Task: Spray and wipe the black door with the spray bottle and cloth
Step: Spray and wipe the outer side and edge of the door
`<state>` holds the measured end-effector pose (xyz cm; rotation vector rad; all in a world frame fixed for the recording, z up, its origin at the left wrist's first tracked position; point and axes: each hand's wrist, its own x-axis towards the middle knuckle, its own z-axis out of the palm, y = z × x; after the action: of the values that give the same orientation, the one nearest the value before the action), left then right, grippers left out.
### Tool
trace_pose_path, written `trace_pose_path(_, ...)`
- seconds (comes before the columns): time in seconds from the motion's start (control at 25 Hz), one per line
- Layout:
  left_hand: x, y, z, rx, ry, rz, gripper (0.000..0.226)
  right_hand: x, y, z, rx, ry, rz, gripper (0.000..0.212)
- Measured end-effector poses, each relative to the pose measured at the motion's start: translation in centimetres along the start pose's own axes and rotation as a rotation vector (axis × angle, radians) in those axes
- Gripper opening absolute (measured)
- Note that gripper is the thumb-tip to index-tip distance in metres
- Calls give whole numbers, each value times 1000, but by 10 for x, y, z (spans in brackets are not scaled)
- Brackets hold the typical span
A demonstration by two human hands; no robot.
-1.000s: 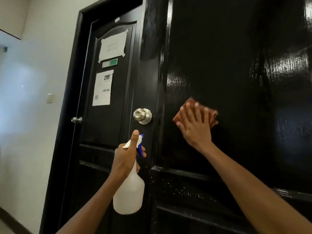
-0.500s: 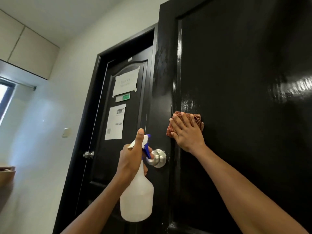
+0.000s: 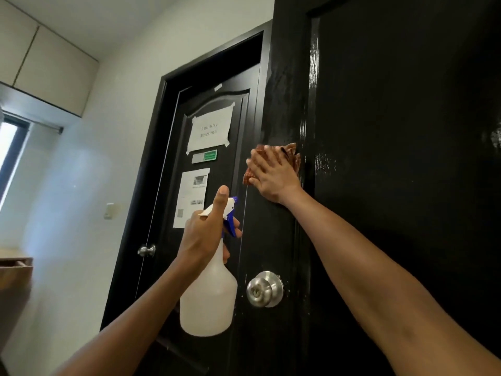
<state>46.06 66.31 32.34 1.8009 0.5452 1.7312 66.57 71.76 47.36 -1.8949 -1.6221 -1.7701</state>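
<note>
A glossy black door (image 3: 393, 131) fills the right half of the view, with wet streaks along its left stile and a silver knob (image 3: 264, 289) low on that edge. My right hand (image 3: 273, 177) presses a reddish-brown cloth (image 3: 291, 154) flat against the stile, well above the knob; most of the cloth is hidden under the palm. My left hand (image 3: 206, 232) grips the neck of a translucent white spray bottle (image 3: 208, 299) with a blue trigger, thumb up along the white head, held in front of the door's left edge beside the knob.
A second black door (image 3: 217, 240) stands to the left, with taped paper notices (image 3: 210, 131), a green label and its own small knob (image 3: 146, 251). Further left are a white wall with a switch (image 3: 109, 210), upper cabinets, a window and a wooden ledge (image 3: 13, 263).
My right hand has slid the cloth up and left, from the door's panel onto its left stile. The view has tilted upward. The left hand keeps holding the bottle.
</note>
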Motion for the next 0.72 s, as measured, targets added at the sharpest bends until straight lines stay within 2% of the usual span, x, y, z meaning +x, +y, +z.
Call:
trace_pose_path(0.12,-19,-3,7,-3,-2,-3,66,-44,-24,13,-82,-80,-334,60)
trace_pose_path(0.2,-39,-9,10,-10,-14,3,63,-89,-35,26,-95,-121,-410,59)
trace_pose_path(0.36,-78,-25,7,-7,-26,17,73,-154,-23,37,-31,-91,-315,58)
trace_pose_path(0.56,-128,-53,6,-7,-32,4,77,-216,-26,46,31,-79,-17,62)
trace_pose_path(0.72,-147,-59,2,17,-37,8,83,-247,-45,60,43,-131,-99,75)
